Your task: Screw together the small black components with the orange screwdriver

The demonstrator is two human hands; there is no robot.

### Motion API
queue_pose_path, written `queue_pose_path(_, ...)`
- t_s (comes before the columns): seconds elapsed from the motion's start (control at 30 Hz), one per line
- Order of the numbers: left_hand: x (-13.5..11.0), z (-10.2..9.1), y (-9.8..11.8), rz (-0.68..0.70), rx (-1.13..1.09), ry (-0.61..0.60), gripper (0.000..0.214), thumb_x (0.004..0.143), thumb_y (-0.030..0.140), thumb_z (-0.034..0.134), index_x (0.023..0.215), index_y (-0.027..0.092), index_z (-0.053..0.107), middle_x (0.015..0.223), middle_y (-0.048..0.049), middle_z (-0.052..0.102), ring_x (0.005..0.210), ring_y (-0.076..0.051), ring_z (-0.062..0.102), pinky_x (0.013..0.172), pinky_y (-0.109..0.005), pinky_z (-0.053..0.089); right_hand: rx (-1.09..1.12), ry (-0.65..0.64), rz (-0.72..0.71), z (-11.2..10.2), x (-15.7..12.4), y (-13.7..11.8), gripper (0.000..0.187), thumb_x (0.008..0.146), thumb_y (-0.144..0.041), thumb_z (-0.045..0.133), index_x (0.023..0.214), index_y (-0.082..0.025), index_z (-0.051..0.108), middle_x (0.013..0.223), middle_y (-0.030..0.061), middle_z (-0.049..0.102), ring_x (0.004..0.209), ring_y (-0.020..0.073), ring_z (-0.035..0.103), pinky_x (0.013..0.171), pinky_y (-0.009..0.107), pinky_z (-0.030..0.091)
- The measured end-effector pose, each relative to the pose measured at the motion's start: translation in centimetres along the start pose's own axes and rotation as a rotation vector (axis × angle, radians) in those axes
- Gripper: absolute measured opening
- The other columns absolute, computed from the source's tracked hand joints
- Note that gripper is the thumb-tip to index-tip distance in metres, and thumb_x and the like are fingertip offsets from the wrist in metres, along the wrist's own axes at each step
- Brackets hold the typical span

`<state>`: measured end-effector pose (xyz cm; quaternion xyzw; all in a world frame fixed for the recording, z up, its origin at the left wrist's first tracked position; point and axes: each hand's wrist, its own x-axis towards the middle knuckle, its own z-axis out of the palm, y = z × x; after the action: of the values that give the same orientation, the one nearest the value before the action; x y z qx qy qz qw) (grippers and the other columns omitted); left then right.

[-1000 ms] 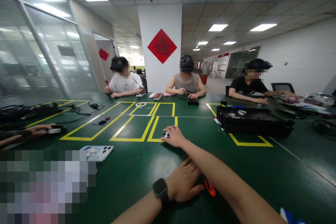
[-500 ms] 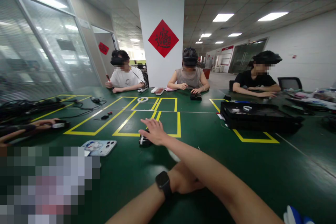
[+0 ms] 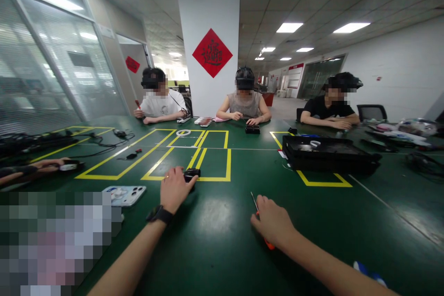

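Observation:
My left hand, with a dark watch on its wrist, is closed around a black glossy cylindrical object beside the yellow tape. Part of that object is hidden behind the fingers and thumb. To the right, my right hand grips a screwdriver with an orange handle. Its thin metal shaft points up and away from me, and the hand covers much of the handle. Both hands are low over the green table, well apart from each other.
A phone lies left of my left hand. Yellow tape rectangles mark the table. A black tray stands at right, and cables lie at left. Several people wearing headsets sit opposite; another person's hand rests on a device at left.
My crossed arms have come apart. The left hand has moved left onto the black object, where my open right hand was; the right hand has drawn back right and now shows the screwdriver.

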<state>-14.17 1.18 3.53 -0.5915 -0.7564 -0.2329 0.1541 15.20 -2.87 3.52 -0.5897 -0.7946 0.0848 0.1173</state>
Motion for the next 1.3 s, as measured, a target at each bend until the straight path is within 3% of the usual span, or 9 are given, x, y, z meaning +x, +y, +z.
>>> queue_pose_path(0.13, -2.0, 0.0, -0.7, 0.131, 0.117, -0.108, 0.043, 0.076, 0.05, 0.047, 0.098, 0.014, 0.05, 0.099, -0.0129, 0.051, 0.097, -0.029, 0.049, 0.08, -0.037, 0.037, 0.156, -0.013, 0.037, 0.9, -0.2, 1.0, 0.016, 0.08, -0.032, 0.045, 0.086, -0.02, 0.055, 0.075, 0.0056, 0.06, 0.066, 0.0189, 0.056, 0.056, 0.028, 0.038)
queue_pose_path(0.4, -2.0, -0.3, -0.3, 0.228, 0.173, -0.179, 0.025, 0.078, 0.035, 0.049, 0.092, 0.015, 0.052, 0.098, -0.0124, 0.051, 0.095, -0.029, 0.049, 0.078, -0.037, 0.037, 0.694, 0.13, -0.138, 1.5, 0.4, 2.4, 0.028, 0.086, -0.033, 0.04, 0.105, -0.02, 0.055, 0.091, 0.0037, 0.058, 0.079, 0.0146, 0.058, 0.072, 0.028, 0.044)
queue_pose_path(0.47, -2.2, -0.3, -0.1, 0.234, 0.087, -0.213, 0.024, 0.077, 0.036, 0.05, 0.09, 0.016, 0.052, 0.099, -0.0117, 0.052, 0.095, -0.028, 0.049, 0.077, -0.037, 0.038, 0.859, 0.12, -0.136, 1.6, 0.3, 2.2, 0.032, 0.086, -0.036, 0.038, 0.11, -0.021, 0.052, 0.095, 0.0034, 0.057, 0.065, 0.011, 0.058, 0.061, 0.025, 0.046)
queue_pose_path(0.57, -3.2, 0.0, 1.0, 0.286, -0.13, -0.292, 0.019, 0.078, 0.034, 0.051, 0.087, 0.017, 0.051, 0.092, -0.0085, 0.056, 0.09, -0.024, 0.053, 0.076, -0.033, 0.039, 1.015, 0.037, -0.097, 1.7, 0.5, 1.8, 0.033, 0.082, -0.04, 0.043, 0.106, -0.02, 0.054, 0.087, 0.0012, 0.056, 0.042, 0.0048, 0.046, 0.039, 0.019, 0.036)
queue_pose_path(0.7, -4.2, 1.4, 3.9, 0.284, -0.481, -0.306, 0.019, 0.081, 0.035, 0.047, 0.089, 0.018, 0.047, 0.084, -0.0049, 0.058, 0.076, -0.019, 0.056, 0.069, -0.031, 0.041, 1.182, -0.047, 0.084, 1.7, 1.5, 1.2, 0.025, 0.078, -0.035, 0.044, 0.093, -0.017, 0.054, 0.065, -0.0031, 0.055, 0.033, 0.0037, 0.038, 0.03, 0.016, 0.025)
queue_pose_path(0.77, -4.2, 2.3, 5.6, 0.212, -0.642, -0.29, 0.023, 0.078, 0.036, 0.051, 0.092, 0.018, 0.046, 0.083, -0.0038, 0.058, 0.073, -0.018, 0.056, 0.068, -0.03, 0.042, 1.267, -0.108, 0.175, 1.8, 2.2, 1.1, 0.024, 0.076, -0.032, 0.042, 0.093, -0.016, 0.052, 0.061, -0.0033, 0.056, 0.031, 0.0041, 0.037, 0.029, 0.015, 0.021)
queue_pose_path(0.93, -3.1, 4.5, 8.6, 0.084, -0.975, -0.334, 0.036, 0.076, 0.038, 0.053, 0.104, 0.015, 0.049, 0.084, -0.0047, 0.061, 0.073, -0.017, 0.058, 0.071, -0.032, 0.045, 1.286, -0.04, 0.136, 2.5, 3.2, 0.9, 0.026, 0.071, -0.034, 0.054, 0.089, -0.016, 0.051, 0.07, 0.0002, 0.064, 0.034, 0.0041, 0.04, 0.029, 0.015, 0.024)
queue_pose_path(1.17, -3.2, 5.1, 9.0, 0.085, -0.949, -0.25, 0.03, 0.079, 0.036, 0.049, 0.1, 0.016, 0.055, 0.097, -0.0074, 0.059, 0.09, -0.02, 0.055, 0.083, -0.035, 0.042, 1.131, 0.053, 0.052, 3.0, 2.6, 0.8, 0.018, 0.075, -0.034, 0.054, 0.077, -0.016, 0.051, 0.069, -0.0001, 0.062, 0.034, 0.0032, 0.038, 0.032, 0.016, 0.027)
queue_pose_path(1.3, -3.4, 4.6, 9.3, 0.087, -0.929, -0.244, 0.025, 0.079, 0.033, 0.048, 0.097, 0.016, 0.053, 0.094, -0.0061, 0.059, 0.089, -0.019, 0.055, 0.082, -0.034, 0.041, 1.058, 0.075, 0.039, 2.4, 2.4, 0.6, 0.015, 0.076, -0.032, 0.053, 0.077, -0.017, 0.053, 0.072, 0.0006, 0.063, 0.045, 0.0078, 0.049, 0.038, 0.018, 0.034)
